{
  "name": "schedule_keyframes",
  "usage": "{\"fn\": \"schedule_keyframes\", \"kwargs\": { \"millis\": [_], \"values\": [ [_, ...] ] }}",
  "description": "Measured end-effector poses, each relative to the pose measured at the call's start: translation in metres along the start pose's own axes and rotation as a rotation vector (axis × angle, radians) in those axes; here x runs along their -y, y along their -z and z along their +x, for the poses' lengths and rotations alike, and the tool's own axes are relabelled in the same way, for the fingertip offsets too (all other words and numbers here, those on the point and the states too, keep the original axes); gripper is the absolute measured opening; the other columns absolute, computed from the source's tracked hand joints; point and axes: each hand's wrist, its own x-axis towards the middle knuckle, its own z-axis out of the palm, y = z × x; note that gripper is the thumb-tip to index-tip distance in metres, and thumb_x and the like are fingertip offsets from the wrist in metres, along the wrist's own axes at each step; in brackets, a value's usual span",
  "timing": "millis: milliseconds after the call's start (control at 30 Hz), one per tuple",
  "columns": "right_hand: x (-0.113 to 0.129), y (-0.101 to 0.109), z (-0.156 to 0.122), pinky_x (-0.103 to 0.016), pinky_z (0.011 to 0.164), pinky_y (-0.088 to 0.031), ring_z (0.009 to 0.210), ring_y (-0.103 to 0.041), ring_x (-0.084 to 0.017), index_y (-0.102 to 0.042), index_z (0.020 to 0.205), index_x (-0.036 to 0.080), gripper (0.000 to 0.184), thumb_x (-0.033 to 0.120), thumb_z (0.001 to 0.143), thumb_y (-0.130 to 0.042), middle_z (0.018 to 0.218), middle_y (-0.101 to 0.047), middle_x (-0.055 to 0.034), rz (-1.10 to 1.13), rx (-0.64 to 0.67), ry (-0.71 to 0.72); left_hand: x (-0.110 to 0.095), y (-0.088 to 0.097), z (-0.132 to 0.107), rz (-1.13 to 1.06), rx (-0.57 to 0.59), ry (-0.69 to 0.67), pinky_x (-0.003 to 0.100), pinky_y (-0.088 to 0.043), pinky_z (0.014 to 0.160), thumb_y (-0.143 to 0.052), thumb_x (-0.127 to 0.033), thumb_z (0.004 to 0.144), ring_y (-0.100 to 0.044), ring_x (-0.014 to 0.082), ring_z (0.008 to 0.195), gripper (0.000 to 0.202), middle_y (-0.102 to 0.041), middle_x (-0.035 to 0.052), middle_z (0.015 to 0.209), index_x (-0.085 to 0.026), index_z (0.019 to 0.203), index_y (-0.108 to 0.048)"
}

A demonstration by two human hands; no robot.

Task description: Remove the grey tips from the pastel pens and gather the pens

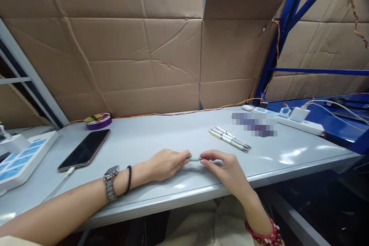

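Observation:
Between my two hands, just above the table's front part, lies a pale green pen (194, 159), held level. My left hand (168, 164) is closed around its left end, hiding that part. At the other end, the thumb and index finger of my right hand (223, 163) pinch the metallic tip. Several pens (229, 138) with silver and gold trim lie side by side on the table, beyond my right hand and to its right.
On the grey table (161, 134), a phone (86, 150) with a cable lies left, near a purple tape roll (98, 121) and a power strip (27, 159). Another power strip (301, 123) sits at the back right. Cardboard (129, 54) stands behind.

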Motion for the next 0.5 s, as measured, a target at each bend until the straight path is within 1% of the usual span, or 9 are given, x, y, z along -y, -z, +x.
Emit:
{"fn": "schedule_keyframes", "kwargs": {
  "millis": [67, 133, 233, 333, 367, 400, 433, 467, 500],
  "values": [
    [0.0009, -0.0007, 0.0008, -0.026, 0.07, -0.048, 0.08, -0.063, -0.018, -0.067, 0.086, 0.023, 0.016, 0.033, 0.082, -0.056, 0.084, -0.07, -0.0002, -0.037, 0.013, 0.0, 0.0002, -0.0002, 0.0001, 0.012, 0.008, -0.002, 0.024, -0.036, 0.055, -0.021, -0.031, 0.096, -0.058, 0.0174, 0.06, 0.026, -0.06, 0.0002, 0.069, -0.021, 0.103, -0.044],
    [0.001, -0.0019, 0.0021, -0.025, 0.066, -0.045, 0.074, -0.063, -0.017, -0.065, 0.081, 0.022, 0.018, 0.034, 0.084, -0.052, 0.078, -0.069, 0.0003, -0.086, 0.045, 0.012, 0.0, 0.0001, 0.0004, 0.026, 0.018, -0.008, 0.024, -0.036, 0.055, -0.021, -0.03, 0.096, -0.058, 0.0176, 0.06, 0.026, -0.06, 0.0004, 0.069, -0.021, 0.104, -0.044],
    [0.0002, -0.0044, 0.0039, -0.026, 0.057, -0.04, 0.059, -0.057, -0.015, -0.059, 0.067, 0.021, 0.033, 0.036, 0.09, -0.041, 0.063, -0.063, 0.0001, -0.206, 0.084, 0.028, -0.001, 0.001, 0.0008, 0.041, 0.038, -0.025, 0.024, -0.035, 0.054, -0.021, -0.03, 0.096, -0.058, 0.0178, 0.059, 0.027, -0.06, 0.0002, 0.067, -0.021, 0.104, -0.045],
    [0.0003, -0.0066, 0.0046, -0.027, 0.056, -0.038, 0.057, -0.054, -0.015, -0.053, 0.06, 0.02, 0.042, 0.038, 0.092, -0.033, 0.059, -0.058, -0.0006, -0.312, 0.093, 0.029, -0.0017, 0.0014, 0.0008, 0.049, 0.042, -0.036, 0.025, -0.035, 0.054, -0.021, -0.03, 0.096, -0.058, 0.0185, 0.058, 0.028, -0.06, 0.0004, 0.066, -0.021, 0.104, -0.045],
    [0.0009, -0.0068, 0.0046, -0.027, 0.057, -0.038, 0.058, -0.054, -0.015, -0.055, 0.063, 0.02, 0.041, 0.038, 0.092, -0.032, 0.06, -0.059, -0.0008, -0.319, 0.097, 0.024, -0.0017, 0.0014, 0.0007, 0.049, 0.04, -0.033, 0.025, -0.035, 0.054, -0.021, -0.031, 0.096, -0.058, 0.0187, 0.059, 0.027, -0.06, 0.0005, 0.067, -0.021, 0.104, -0.045],
    [0.0015, -0.0066, 0.0044, -0.027, 0.058, -0.039, 0.061, -0.055, -0.016, -0.058, 0.07, 0.021, 0.037, 0.039, 0.092, -0.033, 0.064, -0.06, -0.001, -0.301, 0.101, 0.016, -0.0016, 0.0012, 0.0006, 0.046, 0.037, -0.028, 0.025, -0.035, 0.054, -0.021, -0.031, 0.096, -0.058, 0.0188, 0.059, 0.027, -0.06, 0.0006, 0.067, -0.021, 0.104, -0.045],
    [0.0022, -0.0061, 0.0041, -0.027, 0.06, -0.04, 0.064, -0.056, -0.016, -0.059, 0.081, 0.021, 0.031, 0.04, 0.091, -0.037, 0.069, -0.061, -0.0011, -0.261, 0.106, 0.008, -0.0014, 0.001, 0.0006, 0.041, 0.033, -0.022, 0.024, -0.035, 0.054, -0.021, -0.031, 0.096, -0.058, 0.0188, 0.059, 0.026, -0.061, 0.0006, 0.068, -0.021, 0.104, -0.045],
    [0.0026, -0.0051, 0.0036, -0.026, 0.062, -0.042, 0.067, -0.057, -0.015, -0.059, 0.094, 0.022, 0.025, 0.04, 0.089, -0.042, 0.075, -0.063, -0.0011, -0.202, 0.112, 0.001, -0.0011, 0.0008, 0.0005, 0.034, 0.03, -0.018, 0.024, -0.035, 0.054, -0.021, -0.03, 0.096, -0.059, 0.0187, 0.06, 0.026, -0.061, 0.0006, 0.069, -0.021, 0.104, -0.044],
    [0.0027, -0.0039, 0.003, -0.026, 0.064, -0.044, 0.07, -0.058, -0.015, -0.055, 0.106, 0.023, 0.026, 0.039, 0.086, -0.048, 0.082, -0.064, -0.001, -0.137, 0.121, -0.003, -0.0009, 0.0006, 0.0005, 0.026, 0.029, -0.016, 0.024, -0.035, 0.054, -0.021, -0.03, 0.096, -0.059, 0.0185, 0.06, 0.025, -0.061, 0.0005, 0.069, -0.021, 0.104, -0.043]
  ]
}}
